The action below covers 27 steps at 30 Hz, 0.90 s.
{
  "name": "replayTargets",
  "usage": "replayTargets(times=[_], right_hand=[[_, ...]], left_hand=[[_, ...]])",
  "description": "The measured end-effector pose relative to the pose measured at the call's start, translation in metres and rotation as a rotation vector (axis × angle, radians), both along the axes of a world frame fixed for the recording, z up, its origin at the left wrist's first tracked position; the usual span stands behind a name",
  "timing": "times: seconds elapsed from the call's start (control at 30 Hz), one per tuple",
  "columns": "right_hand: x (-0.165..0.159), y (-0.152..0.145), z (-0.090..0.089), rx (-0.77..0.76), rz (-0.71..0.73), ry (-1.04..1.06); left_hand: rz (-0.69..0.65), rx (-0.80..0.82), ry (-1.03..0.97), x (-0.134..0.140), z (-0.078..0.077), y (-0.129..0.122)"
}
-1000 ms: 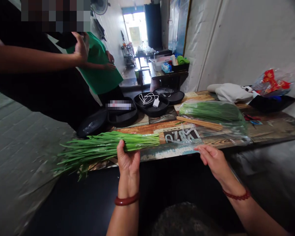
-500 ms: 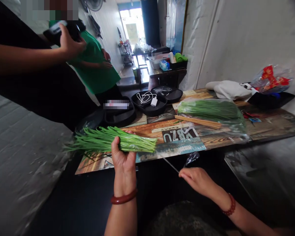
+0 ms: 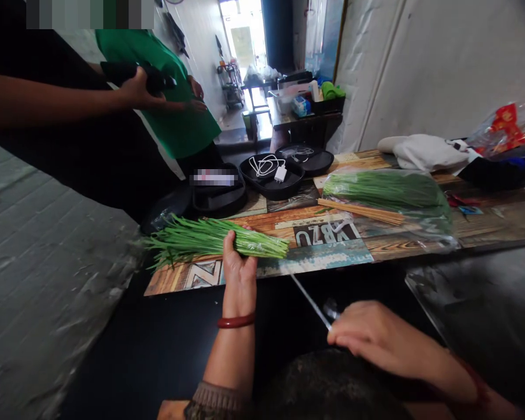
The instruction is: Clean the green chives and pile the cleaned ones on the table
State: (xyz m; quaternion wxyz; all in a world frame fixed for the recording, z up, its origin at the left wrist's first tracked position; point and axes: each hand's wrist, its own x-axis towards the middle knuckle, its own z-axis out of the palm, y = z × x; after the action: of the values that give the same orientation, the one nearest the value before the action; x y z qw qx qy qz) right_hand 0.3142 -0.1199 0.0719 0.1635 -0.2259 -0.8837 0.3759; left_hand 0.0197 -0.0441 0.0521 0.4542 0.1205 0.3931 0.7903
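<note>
My left hand is wrapped from below around a bundle of green garlic chives, held above the near left of the table. The cut, pale ends point right and the leaf tips left. A shiny clear film shows around the stems. My right hand, lower and closer to me, pinches a thin, clear plastic strip. This strip runs taut up and left to the cut ends of the bundle; where it joins is not clear. A loose clear piece hangs by my right fingers, blurred.
On the patterned table lie bagged chives, wooden skewers, a white cap and scissors. Black cases stand at the back, one with a white charger. A person in green and another person's arm are at left.
My right hand has pulled down and toward me, drawing the strip longer. The view has shifted, so the bundle appears further right. The other person's hand has lowered its dark object.
</note>
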Motion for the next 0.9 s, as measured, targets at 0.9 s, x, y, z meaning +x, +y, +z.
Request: replayTargets(times=[0.9], right_hand=[[-0.085, 0.156, -0.056, -0.621, -0.742, 0.73]], left_hand=[[-0.692, -0.194, 0.164, 0.062, -0.018, -0.023]])
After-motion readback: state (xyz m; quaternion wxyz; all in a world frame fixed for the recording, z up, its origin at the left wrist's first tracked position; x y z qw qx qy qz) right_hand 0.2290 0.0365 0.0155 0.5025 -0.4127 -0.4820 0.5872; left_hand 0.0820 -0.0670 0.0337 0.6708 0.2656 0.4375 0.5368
